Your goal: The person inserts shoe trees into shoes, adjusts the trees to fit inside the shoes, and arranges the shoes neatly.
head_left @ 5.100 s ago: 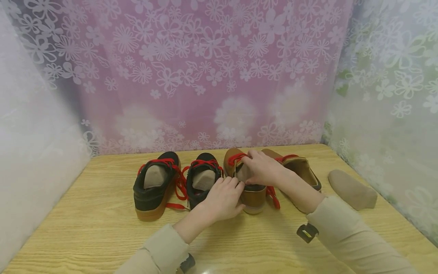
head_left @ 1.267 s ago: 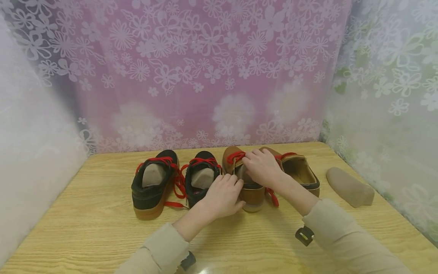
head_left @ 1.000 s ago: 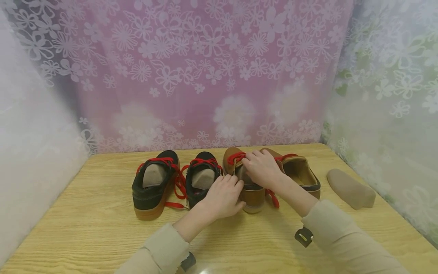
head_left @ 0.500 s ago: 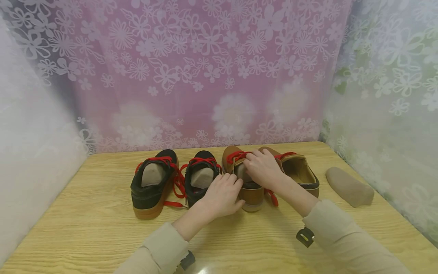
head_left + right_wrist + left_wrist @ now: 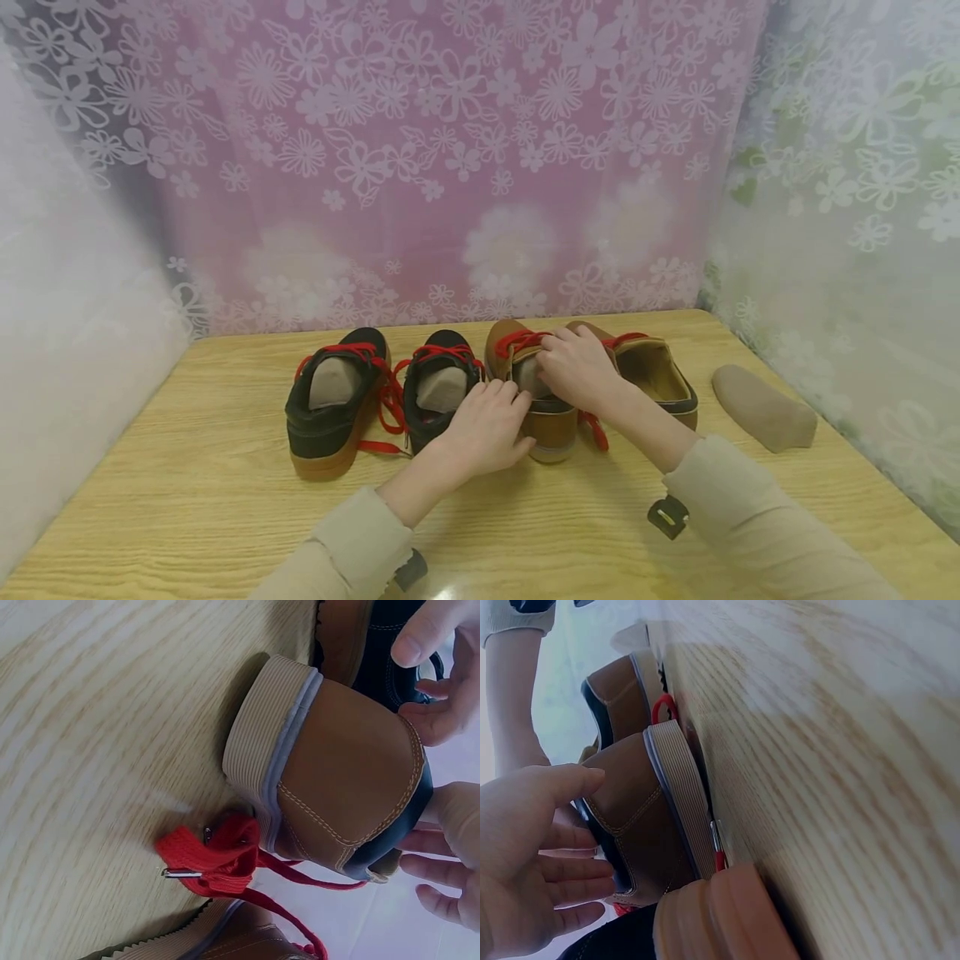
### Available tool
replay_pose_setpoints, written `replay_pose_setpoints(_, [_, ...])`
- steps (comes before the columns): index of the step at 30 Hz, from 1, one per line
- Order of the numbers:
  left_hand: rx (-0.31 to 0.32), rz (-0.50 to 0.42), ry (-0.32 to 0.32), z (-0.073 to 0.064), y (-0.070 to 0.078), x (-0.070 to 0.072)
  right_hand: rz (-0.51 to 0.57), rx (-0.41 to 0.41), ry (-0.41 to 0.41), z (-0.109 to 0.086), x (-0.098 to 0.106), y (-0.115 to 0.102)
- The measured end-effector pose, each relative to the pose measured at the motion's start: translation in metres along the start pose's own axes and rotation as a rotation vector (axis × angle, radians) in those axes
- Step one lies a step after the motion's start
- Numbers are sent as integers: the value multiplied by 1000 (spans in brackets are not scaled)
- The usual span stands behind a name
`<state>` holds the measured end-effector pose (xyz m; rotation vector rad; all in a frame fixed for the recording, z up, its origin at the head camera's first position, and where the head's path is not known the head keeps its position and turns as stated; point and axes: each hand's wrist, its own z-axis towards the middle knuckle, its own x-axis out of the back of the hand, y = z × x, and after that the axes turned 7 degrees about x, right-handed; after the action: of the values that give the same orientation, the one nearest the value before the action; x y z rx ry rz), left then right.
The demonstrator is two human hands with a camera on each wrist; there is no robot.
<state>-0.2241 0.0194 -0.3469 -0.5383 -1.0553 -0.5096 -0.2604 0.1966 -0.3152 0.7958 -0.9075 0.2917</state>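
Observation:
My left hand (image 5: 489, 425) is by the heel of the left brown shoe (image 5: 553, 433), fingertips at its dark collar. Its thumb stands out over the heel in the left wrist view, and its fingers reach along the collar, lightly bent. On the other side of that opening, my right hand (image 5: 581, 367) reaches down, palm side hidden in the head view. The right wrist view has its loosely bent fingers (image 5: 426, 871) beside the dark collar and the thumb tip hidden behind it. A beige shoe insert (image 5: 527, 379) shows inside, between the hands. Red laces (image 5: 517, 340) cross the front.
Left of my hands stand two black shoes, the outer one (image 5: 322, 433) and the inner one (image 5: 423, 429), each with a beige insert inside. A second brown shoe (image 5: 663, 379) stands on the right. Another beige insert (image 5: 765, 408) lies on the wooden table (image 5: 210, 517) at far right.
Since the earliest frame, my right hand has risen slightly over the brown shoe's opening and its thumb has gone out of sight. Over the last second both hands keep nearly the same place.

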Motion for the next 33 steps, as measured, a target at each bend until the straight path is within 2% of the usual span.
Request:
replay_pose_setpoints(5, [24,12,-26,2,3,-1,84,-33,-29,-4,2,3])
replay_pose_setpoints(11, [89,36,-90,6,10,3,149,-90,-118,-8,11,10])
replay_pose_setpoints(15, [115,0,-102,9,16,6,194,-121,-152,-12,18,16])
replay_pose_setpoints(19, [104,-49,-100,12,23,6,263,-158,-191,-18,26,23])
replay_pose_setpoints(24, [74,-69,-79,16,29,8,296,-198,-203,-29,33,34])
replay_pose_setpoints(29, [59,-67,-47,21,35,12,345,-210,-196,-43,36,44])
replay_pose_setpoints(33, [52,-87,-53,26,43,14,367,-231,-187,-57,37,49])
